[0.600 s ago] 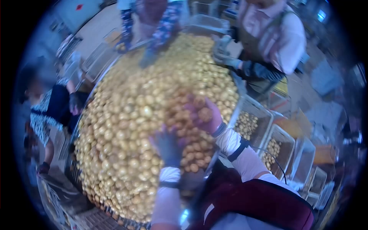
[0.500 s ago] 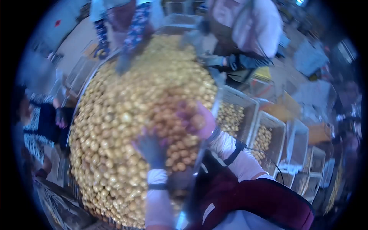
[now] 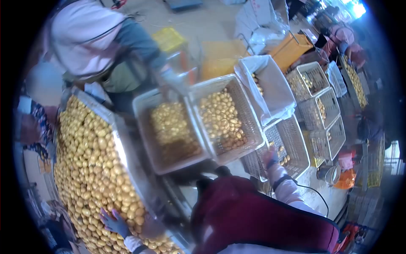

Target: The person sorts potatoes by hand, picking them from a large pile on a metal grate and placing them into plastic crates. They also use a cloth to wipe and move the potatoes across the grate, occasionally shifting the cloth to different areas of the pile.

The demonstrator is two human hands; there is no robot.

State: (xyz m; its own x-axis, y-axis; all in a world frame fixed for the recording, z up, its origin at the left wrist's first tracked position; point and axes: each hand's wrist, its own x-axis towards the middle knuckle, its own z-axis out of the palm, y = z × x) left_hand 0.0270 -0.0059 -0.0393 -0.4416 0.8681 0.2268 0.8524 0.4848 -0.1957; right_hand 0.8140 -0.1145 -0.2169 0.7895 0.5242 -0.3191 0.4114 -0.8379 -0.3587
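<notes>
My left hand [image 3: 115, 223], in a grey-blue glove with purple fingertips, lies with fingers spread on a wide heap of small round yellow-brown produce [image 3: 91, 178], which looks like potatoes or fruit. The heap fills a large metal-rimmed table [image 3: 122, 144]. My right hand [image 3: 270, 155] reaches into a pale slatted crate [image 3: 299, 146]. Several loose pieces [image 3: 284, 157] lie beside its fingers. Blur hides whether those fingers hold anything.
Two pale crates [image 3: 215, 158] partly filled with the same produce stand beside the table. A co-worker [image 3: 91, 42] reaches into the nearer one. A lined crate [image 3: 266, 80], an orange bin [image 3: 292, 48] and stacked crates [image 3: 315, 84] stand beyond. More people work farther off.
My view has turned to the right. My right hand has left the heap, where it was among the pieces, and is now at the crate. My left hand remains on the heap.
</notes>
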